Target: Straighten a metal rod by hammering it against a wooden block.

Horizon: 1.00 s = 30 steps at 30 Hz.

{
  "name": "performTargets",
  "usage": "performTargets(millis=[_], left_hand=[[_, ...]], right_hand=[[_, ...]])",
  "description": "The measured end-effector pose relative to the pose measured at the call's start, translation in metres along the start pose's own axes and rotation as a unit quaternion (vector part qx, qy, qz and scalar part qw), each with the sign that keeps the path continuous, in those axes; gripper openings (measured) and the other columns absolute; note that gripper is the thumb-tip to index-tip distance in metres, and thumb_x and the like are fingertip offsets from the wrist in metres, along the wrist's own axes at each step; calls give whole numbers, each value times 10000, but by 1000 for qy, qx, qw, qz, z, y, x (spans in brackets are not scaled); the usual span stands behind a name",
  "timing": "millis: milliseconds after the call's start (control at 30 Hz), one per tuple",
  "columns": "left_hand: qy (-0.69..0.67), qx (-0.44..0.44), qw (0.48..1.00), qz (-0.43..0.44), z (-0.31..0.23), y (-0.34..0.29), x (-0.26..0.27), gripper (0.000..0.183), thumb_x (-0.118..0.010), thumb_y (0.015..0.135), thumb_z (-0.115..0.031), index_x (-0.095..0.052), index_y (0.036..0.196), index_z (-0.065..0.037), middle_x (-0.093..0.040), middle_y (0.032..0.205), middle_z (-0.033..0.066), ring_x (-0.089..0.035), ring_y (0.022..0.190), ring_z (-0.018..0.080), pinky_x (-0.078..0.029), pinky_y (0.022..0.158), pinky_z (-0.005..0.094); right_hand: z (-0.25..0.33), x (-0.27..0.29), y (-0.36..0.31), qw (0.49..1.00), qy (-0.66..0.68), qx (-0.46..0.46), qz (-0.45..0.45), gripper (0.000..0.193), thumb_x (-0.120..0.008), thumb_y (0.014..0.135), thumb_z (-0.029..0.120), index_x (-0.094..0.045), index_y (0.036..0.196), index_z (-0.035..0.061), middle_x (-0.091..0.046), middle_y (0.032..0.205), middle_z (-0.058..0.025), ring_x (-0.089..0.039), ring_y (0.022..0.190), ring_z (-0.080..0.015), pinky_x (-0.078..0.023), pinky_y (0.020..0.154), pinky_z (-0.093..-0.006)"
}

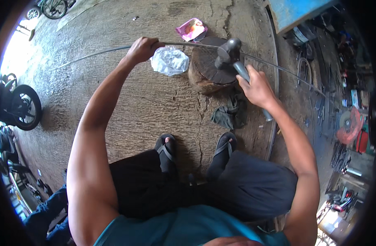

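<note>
A long, thin metal rod stretches left to right across the top of a round wooden stump. My left hand is closed around the rod, left of the stump. In my right hand is the grey handle of a hammer. The hammer's dark head is over the stump, right at the rod; whether it touches the rod I cannot tell. A crumpled clear plastic bag lies just below my left hand. Behind the stump sits a pink packet.
A dark cloth lies on the floor before the stump. My sandalled feet are close by. Tools and a red fan-like guard crowd the right side, below a blue-topped table. A motorcycle wheel stands at left.
</note>
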<state>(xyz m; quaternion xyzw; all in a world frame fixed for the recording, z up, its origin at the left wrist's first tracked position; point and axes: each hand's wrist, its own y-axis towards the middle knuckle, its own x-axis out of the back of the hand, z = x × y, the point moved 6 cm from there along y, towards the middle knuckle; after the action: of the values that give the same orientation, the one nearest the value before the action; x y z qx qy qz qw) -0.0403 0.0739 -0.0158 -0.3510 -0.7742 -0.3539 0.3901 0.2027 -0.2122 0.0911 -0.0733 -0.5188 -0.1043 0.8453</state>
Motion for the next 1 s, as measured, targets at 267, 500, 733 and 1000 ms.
performTargets(millis=[267, 500, 733, 1000], left_hand=[[47, -35, 998, 5, -11, -7, -1, 304, -633, 909, -361, -696, 827, -75, -626, 652, 147, -613, 598, 344, -477, 570, 443], [49, 28, 997, 50, -16, -9, 8, 198, -592, 924, -259, -696, 901, -92, -656, 745, 110, -655, 671, 295, -508, 621, 415], [84, 72, 989, 102, -25, -13, 6, 336, -552, 959, -395, -681, 938, -85, -689, 830, 145, -675, 763, 335, -514, 680, 455], [85, 53, 992, 82, -28, -10, 3, 431, -547, 959, -422, -609, 747, -52, -631, 645, 156, -634, 627, 367, -488, 572, 482]], right_hand=[[64, 131, 15, 973, 39, 79, -212, 334, -577, 964, 330, -526, 854, 19, -547, 577, -70, -538, 506, -145, -425, 483, -355], [27, 51, 32, 992, -22, -53, -116, 271, -530, 977, 244, -522, 953, -26, -621, 677, -240, -670, 681, -395, -489, 584, -475], [9, 52, 9, 993, -32, 46, -106, 288, -618, 926, 214, -479, 869, -31, -562, 613, -267, -602, 672, -486, -437, 530, -478], [78, 176, 18, 938, 71, 107, -322, 325, -554, 979, 336, -590, 952, 14, -579, 657, -73, -546, 584, -187, -442, 567, -357]])
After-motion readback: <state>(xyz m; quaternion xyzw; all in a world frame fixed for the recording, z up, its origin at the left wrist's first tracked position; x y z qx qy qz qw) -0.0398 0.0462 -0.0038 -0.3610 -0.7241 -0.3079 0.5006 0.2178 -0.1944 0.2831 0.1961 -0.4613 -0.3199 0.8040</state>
